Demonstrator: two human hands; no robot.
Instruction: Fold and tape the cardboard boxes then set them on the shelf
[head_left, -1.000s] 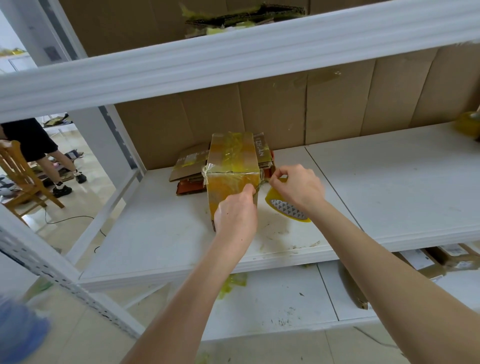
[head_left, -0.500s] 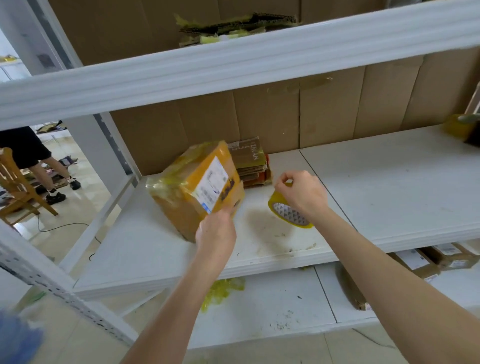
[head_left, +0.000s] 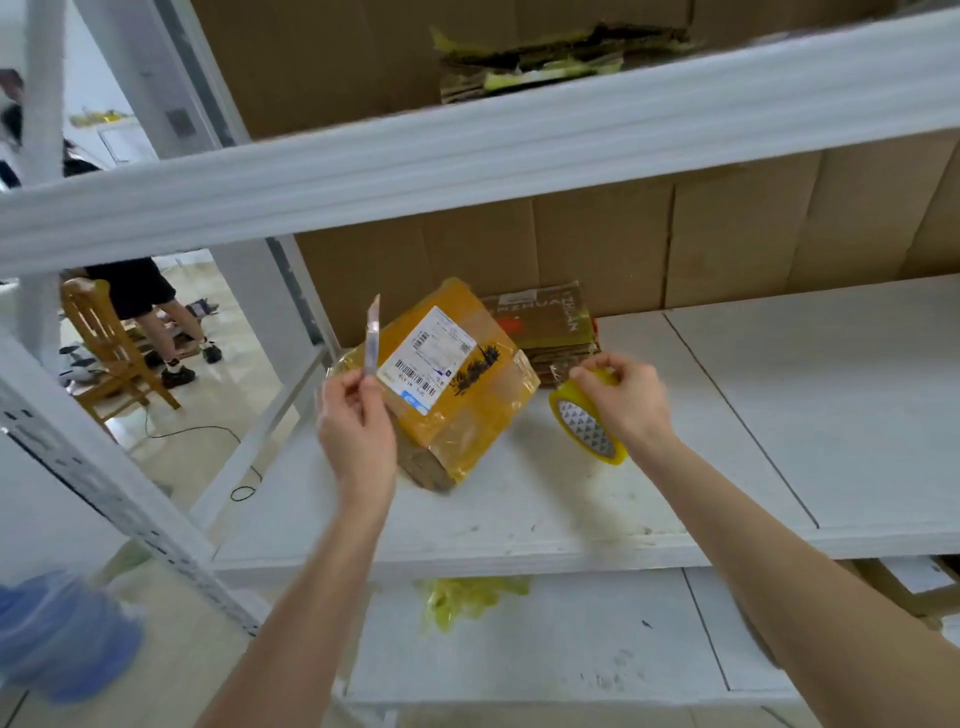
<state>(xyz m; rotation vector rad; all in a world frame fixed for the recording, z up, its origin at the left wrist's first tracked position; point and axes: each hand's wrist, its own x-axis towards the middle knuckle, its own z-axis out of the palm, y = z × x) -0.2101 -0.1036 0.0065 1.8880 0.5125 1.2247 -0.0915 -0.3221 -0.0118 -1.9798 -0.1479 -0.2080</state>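
Yellow tape wraps most of the cardboard box (head_left: 457, 395), which sits on the white shelf board (head_left: 571, 514) between my two grips. It is turned at an angle, with a white barcoded label (head_left: 426, 353) on its upper face. Neither grip holds it: it lies just beyond the left grip (head_left: 356, 421) and to the left of the right grip (head_left: 621, 400).

The left grip is raised in front of the box's near-left corner. Its thumb and fingers pinch the low end of a thin pale strip (head_left: 372, 338) that stands upright above them — tape or something stiffer, I cannot tell. The right grip is curled around the top of a yellow tape roll (head_left: 587, 431). The roll hangs tilted below the palm, its patterned core facing me, and I cannot tell whether it touches the board.

Beyond the right grip and slightly to its left, a stack of flattened cardboard (head_left: 550, 327) lies on the same board, just behind the box and against the brown cardboard backing (head_left: 727, 244). Above both grips runs the white front rail (head_left: 467, 150) of the next shelf up, with more flattened sheets (head_left: 561, 57) on that shelf. Below my forearms, the lower shelf (head_left: 597, 644) carries a crumple of yellow tape scraps (head_left: 467, 597).

Well to the left of the left grip, past the rack, a wooden chair (head_left: 104, 343) stands on the floor with a person's legs (head_left: 166, 332) behind it and a dark cable (head_left: 223, 441) nearby. A blurred blue shape (head_left: 57, 634) sits nearer me than either grip, low on the left.
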